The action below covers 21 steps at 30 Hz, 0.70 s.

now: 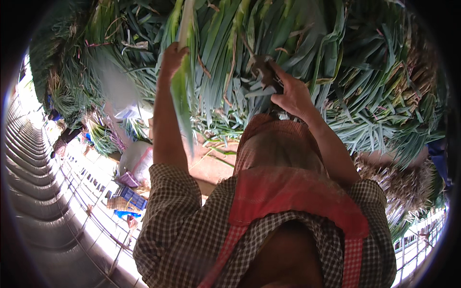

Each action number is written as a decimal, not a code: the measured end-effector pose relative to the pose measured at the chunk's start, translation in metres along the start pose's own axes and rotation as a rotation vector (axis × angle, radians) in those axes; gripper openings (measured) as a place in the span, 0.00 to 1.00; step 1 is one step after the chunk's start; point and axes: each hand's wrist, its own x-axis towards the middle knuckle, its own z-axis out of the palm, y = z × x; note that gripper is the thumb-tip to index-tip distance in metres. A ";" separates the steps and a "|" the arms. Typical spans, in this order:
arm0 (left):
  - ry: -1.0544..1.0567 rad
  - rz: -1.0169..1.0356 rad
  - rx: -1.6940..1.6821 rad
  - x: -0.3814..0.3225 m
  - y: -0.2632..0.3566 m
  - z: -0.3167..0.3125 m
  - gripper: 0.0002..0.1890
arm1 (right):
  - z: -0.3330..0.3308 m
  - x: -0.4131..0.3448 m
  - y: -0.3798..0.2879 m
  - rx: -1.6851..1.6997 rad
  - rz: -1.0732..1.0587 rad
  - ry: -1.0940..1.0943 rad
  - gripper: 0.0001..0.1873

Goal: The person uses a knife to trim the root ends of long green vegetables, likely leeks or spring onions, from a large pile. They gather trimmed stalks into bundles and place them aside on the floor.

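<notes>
My left hand (173,59) grips a leek (186,27). Its pale shaft rises above my fist and a broad green leaf hangs below along my forearm. Over to the right, my right hand (293,94) has its thumb and index finger around a dark object (265,72). Blur and shadow hide what kind of thing that is. Beneath and beyond both hands lies a thick heap of leeks (219,57), their long leaves pointing towards me, some with dry brown strands among them.
Further leek bundles (374,104) are heaped at right, and tied bundles (97,43) at left. Cut leaf scraps litter the brown floor (207,165) by my apron (281,151). A white sack (138,162), blue crate (131,197), wire mesh (84,219) and corrugated metal sheet (32,201) stand left.
</notes>
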 end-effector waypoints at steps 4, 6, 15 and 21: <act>-0.057 -0.001 0.102 0.045 -0.008 -0.061 0.15 | -0.034 0.046 -0.028 -0.069 -0.026 0.044 0.46; 0.044 0.085 0.190 0.062 -0.017 -0.068 0.15 | -0.036 0.064 -0.038 -0.146 0.014 -0.057 0.45; 0.428 0.310 0.168 0.092 0.042 0.074 0.16 | -0.012 0.146 -0.034 -0.251 0.051 -0.010 0.43; 0.344 0.153 0.261 0.132 0.107 0.128 0.18 | -0.035 0.167 -0.043 -0.156 -0.014 0.311 0.41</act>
